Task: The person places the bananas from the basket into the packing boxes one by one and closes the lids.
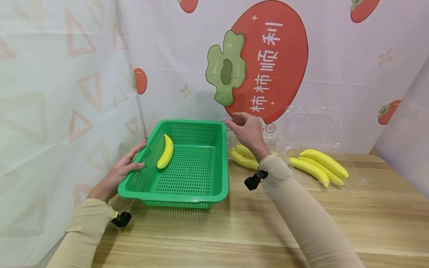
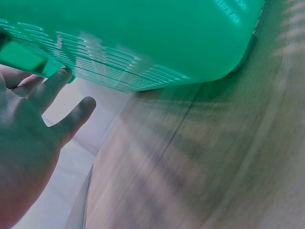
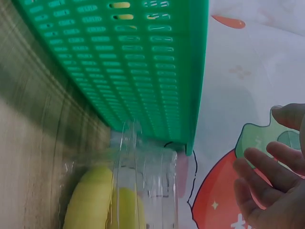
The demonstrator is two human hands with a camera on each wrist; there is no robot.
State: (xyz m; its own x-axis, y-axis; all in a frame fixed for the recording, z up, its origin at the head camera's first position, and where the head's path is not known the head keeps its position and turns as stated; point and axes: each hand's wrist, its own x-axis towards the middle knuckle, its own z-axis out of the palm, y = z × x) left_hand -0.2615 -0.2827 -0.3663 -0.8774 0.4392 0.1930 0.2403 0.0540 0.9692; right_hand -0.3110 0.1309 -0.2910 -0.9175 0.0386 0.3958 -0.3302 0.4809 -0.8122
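A green plastic basket [image 1: 187,199] stands on the table with one yellow banana [image 1: 166,152] inside, near its left wall. My left hand [image 1: 118,175] touches the basket's left rim from outside; in the left wrist view its fingers [image 2: 55,88] are fairly straight against the underside of the rim. My right hand [image 1: 247,130] hovers beside the basket's back right corner, loosely bent and holding nothing. Below it, a clear plastic box [image 3: 162,191] contains bananas [image 1: 246,162], partly hidden by my wrist.
Further right, an open clear plastic box [image 1: 313,128] with its lid raised holds several bananas [image 1: 318,167]. Behind the wooden table [image 1: 187,242] hangs a white cloth [image 1: 174,44] printed with persimmons, and another patterned cloth [image 1: 50,149] closes off the left side.
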